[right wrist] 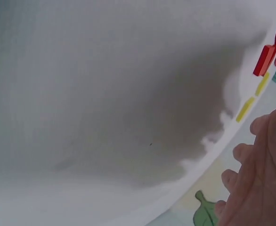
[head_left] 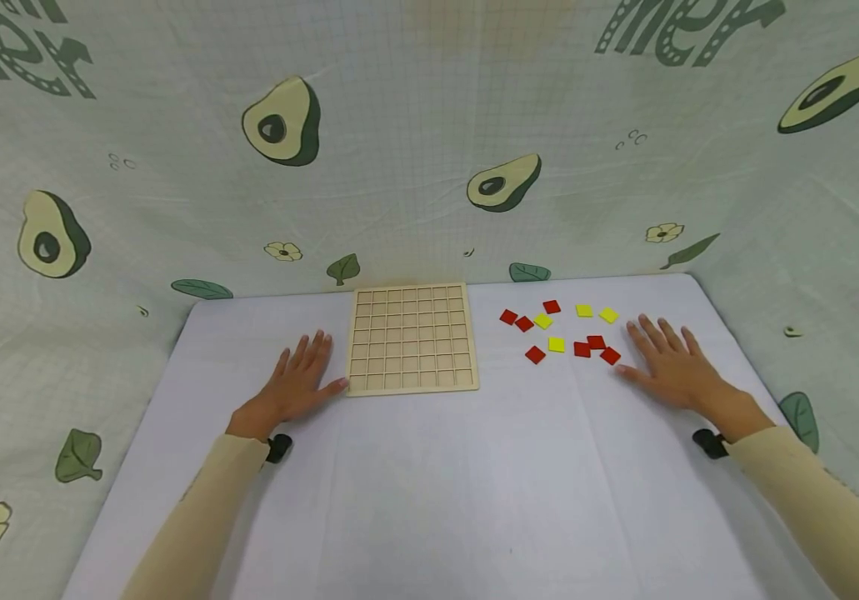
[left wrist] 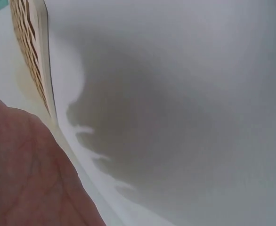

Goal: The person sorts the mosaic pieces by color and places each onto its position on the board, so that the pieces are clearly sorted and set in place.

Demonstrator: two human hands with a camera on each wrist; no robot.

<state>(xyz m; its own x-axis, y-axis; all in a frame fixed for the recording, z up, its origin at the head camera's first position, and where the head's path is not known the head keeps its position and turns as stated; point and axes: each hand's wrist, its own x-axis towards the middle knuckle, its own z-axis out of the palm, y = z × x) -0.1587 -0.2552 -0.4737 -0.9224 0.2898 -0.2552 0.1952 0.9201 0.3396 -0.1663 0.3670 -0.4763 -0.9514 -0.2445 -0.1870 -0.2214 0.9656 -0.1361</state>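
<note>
The left hand point(head_left: 296, 390) has its fingers straight and slightly parted, holding nothing; its thumb reaches to the board point(head_left: 412, 339), whose left edge stands just right of those fingers (whether thumb and edge touch, I cannot tell). The right hand point(head_left: 676, 371) is spread too, gripping nothing, with red tiles point(head_left: 582, 349) and yellow tiles point(head_left: 584, 310) scattered left of its fingers; one red tile sits just off the thumb tip, one yellow near the forefinger. Between the board's right edge and the nearest tiles runs a strip of white table point(head_left: 429, 483), and a wide stretch spreads between the wrists. Past the fingertips, its far edge meets the wall point(head_left: 414, 242); its side edges run outside each little finger.
</note>
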